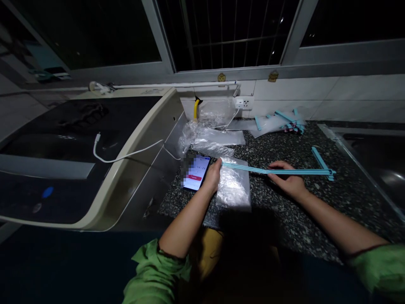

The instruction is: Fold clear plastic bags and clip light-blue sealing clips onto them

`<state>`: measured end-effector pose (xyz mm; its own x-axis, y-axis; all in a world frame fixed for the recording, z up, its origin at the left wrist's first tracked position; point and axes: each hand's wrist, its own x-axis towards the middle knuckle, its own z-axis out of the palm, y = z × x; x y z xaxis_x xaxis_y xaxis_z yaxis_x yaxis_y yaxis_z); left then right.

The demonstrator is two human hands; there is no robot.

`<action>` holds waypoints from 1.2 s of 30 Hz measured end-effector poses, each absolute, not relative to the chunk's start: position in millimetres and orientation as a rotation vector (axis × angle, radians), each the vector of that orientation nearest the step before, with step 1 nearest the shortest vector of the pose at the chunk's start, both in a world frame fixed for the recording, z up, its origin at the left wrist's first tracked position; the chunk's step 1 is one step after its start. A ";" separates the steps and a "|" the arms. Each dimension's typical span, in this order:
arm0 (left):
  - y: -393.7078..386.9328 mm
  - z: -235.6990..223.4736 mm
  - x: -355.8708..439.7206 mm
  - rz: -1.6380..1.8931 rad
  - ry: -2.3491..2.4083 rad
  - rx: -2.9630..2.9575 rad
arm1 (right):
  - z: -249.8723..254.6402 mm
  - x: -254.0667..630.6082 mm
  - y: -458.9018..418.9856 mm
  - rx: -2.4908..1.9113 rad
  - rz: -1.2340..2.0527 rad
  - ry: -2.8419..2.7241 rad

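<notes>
A long, thin light-blue plastic strip [297, 172] stretches between my two hands, bent slightly near its middle. My left hand [214, 175] is closed on its left end, beside the lit phone [196, 173]. Around the bend, my right hand [288, 180] pinches the strip between thumb and fingers. Under the left part of the strip lies a stack of clear plastic bags [233, 190] on the speckled dark countertop [268, 211]. A shorter light-blue piece [320, 159] rests at the right, meeting or passing beneath the strip's right end; I cannot tell which.
More light-blue pieces [286, 120] lie on plastic sleeves at the back. Crumpled clear wrap [202, 137] sits behind the phone. A washing machine [139, 156] stands left, with a white cable [136, 158] across it. At right is a sink [392, 169].
</notes>
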<state>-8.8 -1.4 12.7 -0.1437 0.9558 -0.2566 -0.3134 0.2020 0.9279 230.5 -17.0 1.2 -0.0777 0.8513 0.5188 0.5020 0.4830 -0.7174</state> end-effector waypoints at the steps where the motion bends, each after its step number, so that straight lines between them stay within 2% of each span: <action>1: -1.1 11.5 -8.9 1.291 1.212 0.720 | 0.7 229.7 -16.5 -1.157 0.435 -1.758; 15: 0.9 3.4 -9.1 1.263 1.176 0.772 | -2.9 224.6 -15.6 -1.191 0.287 -1.877; 26: -1.9 4.2 -8.2 1.219 0.902 0.772 | -3.4 224.8 -16.8 -1.214 0.285 -1.839; 36: -6.5 6.9 -9.0 1.065 0.909 0.864 | -1.7 227.9 -18.0 -1.227 0.278 -1.787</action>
